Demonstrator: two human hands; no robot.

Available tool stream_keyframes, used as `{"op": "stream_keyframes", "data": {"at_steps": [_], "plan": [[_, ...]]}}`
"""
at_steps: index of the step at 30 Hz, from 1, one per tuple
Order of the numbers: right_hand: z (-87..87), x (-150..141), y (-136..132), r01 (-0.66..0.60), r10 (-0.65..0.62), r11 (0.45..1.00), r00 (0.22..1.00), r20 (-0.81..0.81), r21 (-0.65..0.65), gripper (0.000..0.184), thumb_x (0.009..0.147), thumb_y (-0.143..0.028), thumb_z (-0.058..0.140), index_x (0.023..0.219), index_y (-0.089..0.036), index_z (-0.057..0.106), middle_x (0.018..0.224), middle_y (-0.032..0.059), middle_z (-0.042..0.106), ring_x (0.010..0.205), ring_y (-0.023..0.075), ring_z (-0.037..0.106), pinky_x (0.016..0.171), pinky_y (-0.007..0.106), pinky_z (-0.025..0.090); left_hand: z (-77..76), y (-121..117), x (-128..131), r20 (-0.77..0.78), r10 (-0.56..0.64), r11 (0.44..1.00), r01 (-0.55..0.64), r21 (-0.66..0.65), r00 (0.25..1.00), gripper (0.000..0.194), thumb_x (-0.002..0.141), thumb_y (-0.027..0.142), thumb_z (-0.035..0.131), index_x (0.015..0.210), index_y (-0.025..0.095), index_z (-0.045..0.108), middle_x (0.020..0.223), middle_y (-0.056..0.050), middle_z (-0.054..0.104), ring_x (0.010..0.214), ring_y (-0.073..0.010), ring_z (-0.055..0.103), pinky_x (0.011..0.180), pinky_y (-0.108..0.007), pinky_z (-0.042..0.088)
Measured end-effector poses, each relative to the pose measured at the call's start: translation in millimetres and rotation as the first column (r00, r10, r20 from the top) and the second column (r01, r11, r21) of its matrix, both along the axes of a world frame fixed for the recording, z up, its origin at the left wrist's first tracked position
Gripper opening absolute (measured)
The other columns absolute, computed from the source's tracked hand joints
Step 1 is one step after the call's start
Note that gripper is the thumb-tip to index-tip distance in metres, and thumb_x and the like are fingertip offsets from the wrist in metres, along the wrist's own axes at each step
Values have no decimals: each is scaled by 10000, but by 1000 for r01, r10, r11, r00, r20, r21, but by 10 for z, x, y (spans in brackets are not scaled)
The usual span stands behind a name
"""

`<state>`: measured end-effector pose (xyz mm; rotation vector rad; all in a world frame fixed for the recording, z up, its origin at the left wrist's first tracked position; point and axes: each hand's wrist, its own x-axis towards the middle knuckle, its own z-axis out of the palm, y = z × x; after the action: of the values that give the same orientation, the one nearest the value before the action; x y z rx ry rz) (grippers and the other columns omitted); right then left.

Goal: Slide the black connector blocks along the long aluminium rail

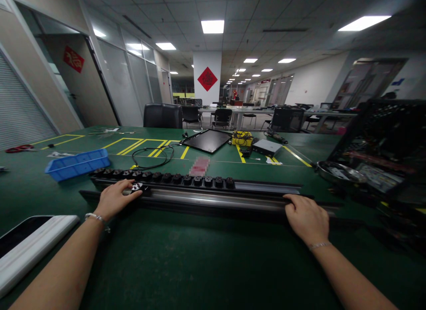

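A long dark metal rail [213, 199] lies across the green table [186, 265] in front of me. A row of several black round parts [173, 177] sits along its far left half. My left hand [115, 198] rests on the rail's left end, fingers curled over a small black and white part [136, 187]. On the rail's right section lies my right hand [306, 216], its fingers bent over the near edge.
A blue plastic bin [77, 163] stands at the left. A white panel [31, 245] lies at the near left. Beyond the rail are a black cable loop [153, 156], a dark flat panel [207, 140] and a grey box [267, 147]. A black crate [382, 141] and metal bowl [339, 173] stand right.
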<state>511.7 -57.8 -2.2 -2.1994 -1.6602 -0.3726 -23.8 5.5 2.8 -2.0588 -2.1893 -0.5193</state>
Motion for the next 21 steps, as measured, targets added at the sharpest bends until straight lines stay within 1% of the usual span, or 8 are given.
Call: {"op": "stream_keyframes", "data": {"at_steps": [4, 14, 18, 21], "plan": [[-14, 4, 6, -3, 3, 1000, 1000, 5, 10, 380, 771, -237, 341, 1027, -233, 622, 1085, 52, 627, 1041, 222, 516, 838, 393, 372, -21, 3, -15, 0, -6, 1000, 6, 6, 1000, 369, 742, 529, 441, 850, 200, 566, 1230, -73, 564, 1128, -280, 495, 924, -405, 365], [-25, 25, 1, -7, 7, 1000, 1000, 7, 0, 388, 786, -254, 316, 1040, -239, 608, 1092, 51, 621, 1050, 231, 513, 834, 413, 379, -44, 24, -40, 23, -39, 998, 38, 43, 999, 364, 704, 575, 463, 773, 233, 567, 1222, -66, 575, 1154, -302, 482, 939, -441, 354], [-16, 24, 1, -2, 3, 1000, 1000, 15, -15, 392, 791, -263, 305, 1040, -242, 607, 1100, 50, 618, 1056, 236, 513, 838, 422, 383, -51, 28, -47, 39, -48, 998, 46, 43, 998, 365, 700, 585, 465, 751, 236, 559, 1219, -70, 579, 1195, -304, 443, 958, -466, 329], [-2, 18, -7, -5, 6, 1000, 1000, 14, -25, 399, 794, -263, 297, 1046, -238, 606, 1102, 56, 617, 1056, 237, 515, 836, 424, 386, -52, 27, -47, 44, -49, 998, 47, 41, 998, 362, 701, 582, 465, 748, 236, 560, 1220, -71, 578, 1192, -306, 446, 961, -471, 325]]}}
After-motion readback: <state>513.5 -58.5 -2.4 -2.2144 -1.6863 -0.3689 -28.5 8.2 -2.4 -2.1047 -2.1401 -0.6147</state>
